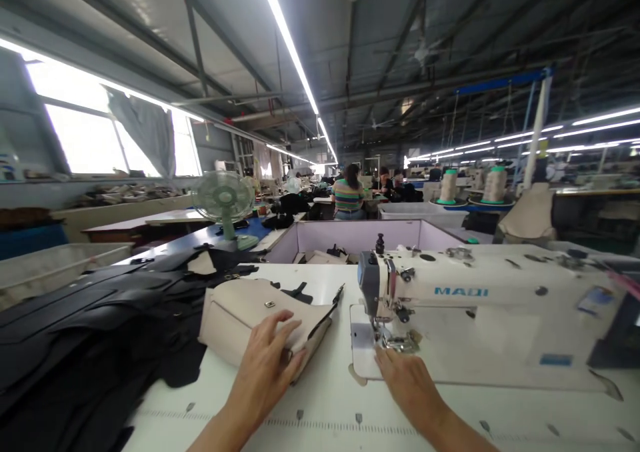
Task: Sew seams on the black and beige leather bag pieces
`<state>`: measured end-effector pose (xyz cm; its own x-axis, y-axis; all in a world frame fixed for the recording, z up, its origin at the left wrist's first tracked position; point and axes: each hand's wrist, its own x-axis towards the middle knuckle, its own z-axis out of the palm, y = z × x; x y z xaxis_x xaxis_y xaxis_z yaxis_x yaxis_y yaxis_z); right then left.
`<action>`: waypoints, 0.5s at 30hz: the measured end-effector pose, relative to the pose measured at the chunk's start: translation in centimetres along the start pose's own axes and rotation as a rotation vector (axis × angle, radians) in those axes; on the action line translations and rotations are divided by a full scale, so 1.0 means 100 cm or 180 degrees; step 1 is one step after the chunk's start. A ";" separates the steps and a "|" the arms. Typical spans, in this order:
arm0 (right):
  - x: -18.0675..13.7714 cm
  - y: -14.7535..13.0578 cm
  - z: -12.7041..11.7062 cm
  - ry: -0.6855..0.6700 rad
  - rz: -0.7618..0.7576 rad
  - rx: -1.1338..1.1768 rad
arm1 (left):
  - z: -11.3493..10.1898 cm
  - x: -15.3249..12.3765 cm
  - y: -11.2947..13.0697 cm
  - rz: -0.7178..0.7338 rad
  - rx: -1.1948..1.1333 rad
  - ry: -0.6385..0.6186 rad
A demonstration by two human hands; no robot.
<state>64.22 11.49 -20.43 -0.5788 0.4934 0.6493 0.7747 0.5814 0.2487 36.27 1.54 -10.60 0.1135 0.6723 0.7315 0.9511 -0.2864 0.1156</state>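
Observation:
A beige handbag (245, 312) with a small metal fitting on its front lies on the white sewing table, its strap end with a dark clip pointing right. My left hand (267, 355) is over its near right side, fingers apart and slightly bent, seeming to touch the surface. To the right stands a white sewing machine (480, 299). My right hand (407, 382) is at its needle plate, just in front of the presser foot (379, 329). Those fingers are drawn together and point at the needle area; whatever is between them is hidden.
Black cut bag pieces (115, 332) cover the table's left side. A green fan (225, 202) stands behind them. Beyond the table is a pale-walled bin (357, 235) with beige pieces inside. Thread cones (494, 185) stand at the right. A person in a striped top (347, 195) is farther back.

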 end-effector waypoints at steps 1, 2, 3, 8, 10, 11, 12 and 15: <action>-0.003 0.000 0.002 0.0043 0.0013 0.0020 | 0.002 0.004 0.003 0.0032 -0.0037 -0.0104; -0.005 0.001 0.005 0.0085 0.0025 0.0041 | 0.003 0.007 0.005 0.0029 -0.0092 -0.0184; -0.007 0.001 0.008 0.0134 0.0029 0.0065 | 0.004 0.010 0.007 -0.0026 -0.0172 -0.0233; -0.014 0.011 0.024 0.0542 -0.0209 0.0222 | -0.010 0.024 0.009 -0.0827 -0.0817 -0.0119; -0.015 0.016 0.031 0.0682 -0.0286 0.0374 | -0.021 0.031 0.008 -0.1030 -0.0939 -0.0189; -0.015 0.018 0.034 0.0725 -0.0305 0.0461 | -0.026 0.035 0.008 -0.1097 -0.0969 -0.0242; -0.015 0.019 0.037 0.0747 -0.0313 0.0539 | -0.030 0.037 0.007 -0.1149 -0.0998 -0.0283; -0.016 0.022 0.044 0.0755 -0.0297 0.0684 | -0.036 0.040 0.006 -0.1222 -0.1015 -0.0270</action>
<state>65.71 14.81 -24.12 -0.5497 0.2820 0.7863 0.6351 0.7526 0.1740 36.30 1.57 -5.17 -0.1918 0.8192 0.5404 0.7952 -0.1930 0.5748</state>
